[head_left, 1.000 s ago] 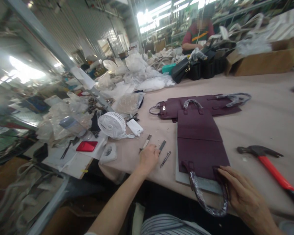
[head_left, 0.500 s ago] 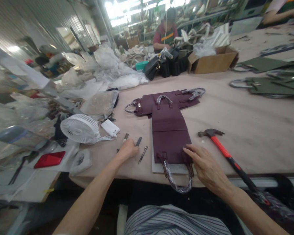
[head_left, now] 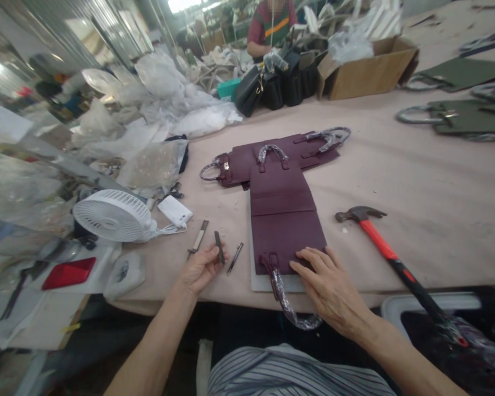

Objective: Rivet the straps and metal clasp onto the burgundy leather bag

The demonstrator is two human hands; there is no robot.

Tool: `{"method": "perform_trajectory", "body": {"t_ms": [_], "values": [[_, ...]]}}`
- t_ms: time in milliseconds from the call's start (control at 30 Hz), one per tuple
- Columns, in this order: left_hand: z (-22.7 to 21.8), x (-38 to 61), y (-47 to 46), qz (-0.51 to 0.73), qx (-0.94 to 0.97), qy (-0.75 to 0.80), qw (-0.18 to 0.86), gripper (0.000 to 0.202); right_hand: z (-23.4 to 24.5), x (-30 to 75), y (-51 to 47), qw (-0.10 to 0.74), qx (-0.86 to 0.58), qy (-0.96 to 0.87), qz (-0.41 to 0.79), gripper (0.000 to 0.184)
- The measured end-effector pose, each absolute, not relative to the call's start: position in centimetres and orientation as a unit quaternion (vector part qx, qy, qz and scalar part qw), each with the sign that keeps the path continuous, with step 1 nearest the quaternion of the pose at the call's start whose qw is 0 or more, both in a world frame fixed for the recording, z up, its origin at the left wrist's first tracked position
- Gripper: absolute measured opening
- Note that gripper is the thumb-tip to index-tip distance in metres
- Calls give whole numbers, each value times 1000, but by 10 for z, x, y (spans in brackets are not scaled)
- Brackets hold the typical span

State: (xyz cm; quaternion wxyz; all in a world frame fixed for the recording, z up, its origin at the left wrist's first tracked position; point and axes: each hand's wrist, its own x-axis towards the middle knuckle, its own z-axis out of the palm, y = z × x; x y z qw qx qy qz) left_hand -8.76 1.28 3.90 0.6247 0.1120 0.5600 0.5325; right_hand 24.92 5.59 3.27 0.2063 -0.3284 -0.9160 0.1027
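A flat purple leather bag piece [head_left: 282, 220] lies on a grey board [head_left: 259, 282] at the table's near edge, its plastic-wrapped handle [head_left: 291, 311] hanging over the edge. My right hand [head_left: 329, 286] rests flat on the piece's lower corner, fingers spread. My left hand [head_left: 200, 268] is closed on a small dark metal tool [head_left: 219, 247], lifted from the table. Two more thin tools, one [head_left: 198, 240] to the left and one [head_left: 235, 257] to the right, lie beside that hand.
A red-handled hammer [head_left: 379, 242] lies right of the piece. More purple bag parts [head_left: 272, 157] sit behind it. A white fan [head_left: 112, 215], a power bank [head_left: 174, 210] and a red phone [head_left: 68, 273] sit left. A person works at the far end near black bags [head_left: 272, 88] and a cardboard box [head_left: 365, 74].
My left hand has picked one dark tool up off the table. My right hand slid from the handle side onto the piece's lower corner. The camera swung right and down.
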Motion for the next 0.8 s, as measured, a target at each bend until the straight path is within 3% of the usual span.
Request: {"method": "perform_trajectory", "body": {"t_ms": [167,333,600,800], "values": [[49,-46,15,563,146,493,647,40,33,249,58,204,-330,-913,124,35],[56,2,32,584,221,522,582,48,32,250,58,203,-327,-913,134,40],[46,33,41,577,375,539,486,15,37,249,57,205,-330,-909,150,45],[40,35,35,528,474,557,432,15,36,251,57,210,-328,-907,159,46]]}}
